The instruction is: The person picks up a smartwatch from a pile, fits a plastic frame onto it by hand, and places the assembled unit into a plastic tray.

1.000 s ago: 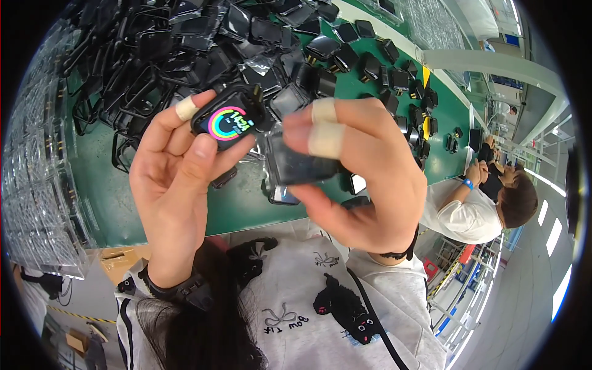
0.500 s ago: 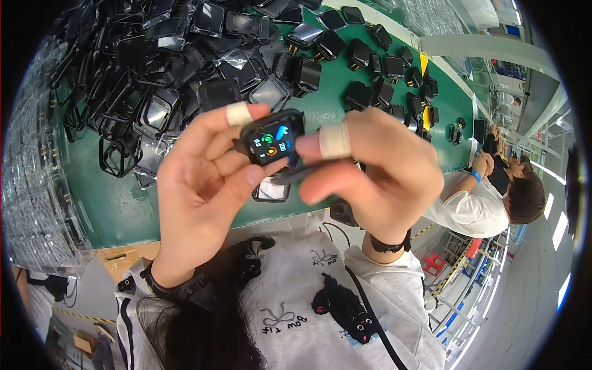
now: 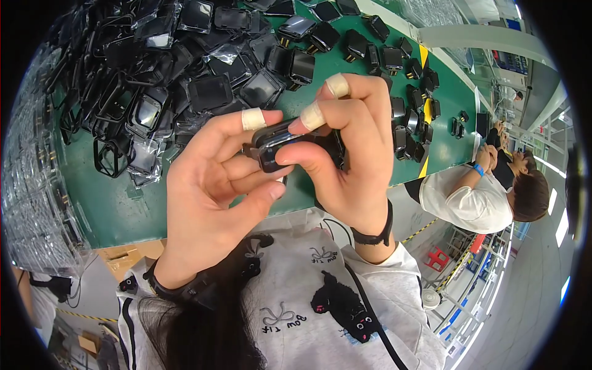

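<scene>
A black smartwatch (image 3: 266, 153) is held above the near side of the green table, tilted so that its face is mostly hidden. My left hand (image 3: 209, 179) grips it at its left edge, with a pale tape wrap on the index finger. From the right, my right hand (image 3: 354, 142) pinches the watch and a dark rim on it between thumb and fingers; two of those fingers carry pale tape. Whether the rim is a separate frame I cannot tell. Just under the hands, most of a pale-faced piece on the table is hidden.
Black watch frames and film-wrapped covers (image 3: 209, 92) lie heaped at the back left. Several black watch bodies (image 3: 356, 44) stand on the green table (image 3: 123, 213) to the right. Clear plastic trays (image 3: 31, 185) are stacked at the left. A person in white (image 3: 462, 197) sits at the right.
The watch has tilted, turning its lit screen out of sight. My right hand has shifted left and up, closing on the watch; the dark loop below its fingers no longer shows apart.
</scene>
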The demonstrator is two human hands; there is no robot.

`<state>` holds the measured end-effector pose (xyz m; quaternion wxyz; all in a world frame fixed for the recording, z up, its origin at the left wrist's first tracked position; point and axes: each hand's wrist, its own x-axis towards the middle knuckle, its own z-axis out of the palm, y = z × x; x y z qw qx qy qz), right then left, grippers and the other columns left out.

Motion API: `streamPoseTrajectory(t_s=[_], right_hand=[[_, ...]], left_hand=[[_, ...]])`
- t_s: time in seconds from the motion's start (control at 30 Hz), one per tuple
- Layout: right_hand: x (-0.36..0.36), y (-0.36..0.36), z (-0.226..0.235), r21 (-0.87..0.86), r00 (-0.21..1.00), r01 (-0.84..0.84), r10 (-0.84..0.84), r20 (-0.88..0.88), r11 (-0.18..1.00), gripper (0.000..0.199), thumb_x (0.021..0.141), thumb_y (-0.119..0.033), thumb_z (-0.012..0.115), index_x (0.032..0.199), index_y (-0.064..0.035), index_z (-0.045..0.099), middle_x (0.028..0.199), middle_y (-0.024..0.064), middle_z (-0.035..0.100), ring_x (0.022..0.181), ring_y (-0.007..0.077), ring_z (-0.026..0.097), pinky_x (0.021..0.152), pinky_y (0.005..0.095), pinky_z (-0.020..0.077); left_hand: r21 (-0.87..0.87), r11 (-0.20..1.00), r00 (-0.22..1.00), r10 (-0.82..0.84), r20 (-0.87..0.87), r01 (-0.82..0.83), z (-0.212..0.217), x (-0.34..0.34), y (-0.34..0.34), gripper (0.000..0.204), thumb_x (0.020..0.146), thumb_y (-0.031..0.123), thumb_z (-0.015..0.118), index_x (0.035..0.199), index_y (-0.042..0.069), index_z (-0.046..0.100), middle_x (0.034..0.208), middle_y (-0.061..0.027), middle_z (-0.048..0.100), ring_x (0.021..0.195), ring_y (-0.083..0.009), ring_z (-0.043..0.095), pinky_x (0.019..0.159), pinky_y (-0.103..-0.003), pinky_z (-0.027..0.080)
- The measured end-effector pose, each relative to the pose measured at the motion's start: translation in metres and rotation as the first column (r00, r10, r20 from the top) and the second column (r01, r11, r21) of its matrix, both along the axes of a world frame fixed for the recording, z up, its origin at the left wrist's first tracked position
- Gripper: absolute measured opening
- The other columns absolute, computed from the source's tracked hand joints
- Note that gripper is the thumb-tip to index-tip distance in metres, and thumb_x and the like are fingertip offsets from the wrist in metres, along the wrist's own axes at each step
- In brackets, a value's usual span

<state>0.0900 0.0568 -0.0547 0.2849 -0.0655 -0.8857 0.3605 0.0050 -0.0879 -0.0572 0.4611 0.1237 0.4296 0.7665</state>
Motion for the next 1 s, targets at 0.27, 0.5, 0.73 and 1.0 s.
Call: streamPoseTrajectory(t_s=[0.27, 0.5, 0.73, 1.0], right_hand=[[0.002, -0.009, 0.010, -0.296, 0.992, -0.109, 0.125, 0.034, 0.949, 0.045, 0.066, -0.014, 0.082, 0.101, 0.0015, 0.060, 0.099, 0.0119, 0.056, 0.079, 0.0208, 0.056, 0.066, 0.0305, 0.0454], [0.013, -0.004, 0.010, -0.315, 0.972, -0.233, 0.223, -0.068, 0.920, 0.037, 0.068, -0.014, 0.080, 0.094, 0.0041, 0.063, 0.088, 0.0137, 0.060, 0.079, 0.0237, 0.058, 0.066, 0.0319, 0.0461], [0.020, -0.013, 0.012, -0.308, 0.984, -0.177, 0.156, -0.089, 0.935, 0.028, 0.075, -0.016, 0.075, 0.091, 0.0037, 0.063, 0.087, 0.0145, 0.060, 0.077, 0.0244, 0.059, 0.066, 0.0322, 0.0471], [0.018, -0.028, -0.003, -0.516, 0.983, -0.140, 0.054, -0.178, 0.845, 0.023, 0.071, 0.002, 0.072, 0.093, 0.0017, 0.062, 0.089, 0.0144, 0.062, 0.077, 0.0262, 0.059, 0.066, 0.0321, 0.0494]], left_hand=[[0.029, 0.989, 0.981, 0.151, -0.125, -0.148, -0.008, 0.004, -0.006, 0.039, 0.073, -0.021, 0.053, 0.108, -0.007, 0.052, 0.111, -0.0166, 0.058, 0.093, -0.0179, 0.062, 0.078, -0.026, 0.053], [0.058, 0.977, 0.809, 0.205, -0.551, -0.208, -0.013, 0.003, -0.004, 0.033, 0.065, -0.023, 0.052, 0.090, -0.005, 0.061, 0.094, -0.0135, 0.059, 0.073, -0.0143, 0.058, 0.065, -0.023, 0.048], [0.081, 0.969, 0.679, 0.221, -0.700, -0.231, -0.006, 0.000, -0.003, 0.026, 0.062, -0.018, 0.061, 0.082, -0.002, 0.065, 0.083, -0.0120, 0.061, 0.067, -0.0184, 0.057, 0.059, -0.025, 0.046], [0.076, 0.978, 0.589, 0.179, -0.788, -0.196, -0.008, -0.002, -0.008, 0.022, 0.064, -0.006, 0.072, 0.085, -0.002, 0.066, 0.087, -0.0121, 0.061, 0.071, -0.0187, 0.057, 0.062, -0.025, 0.047]])
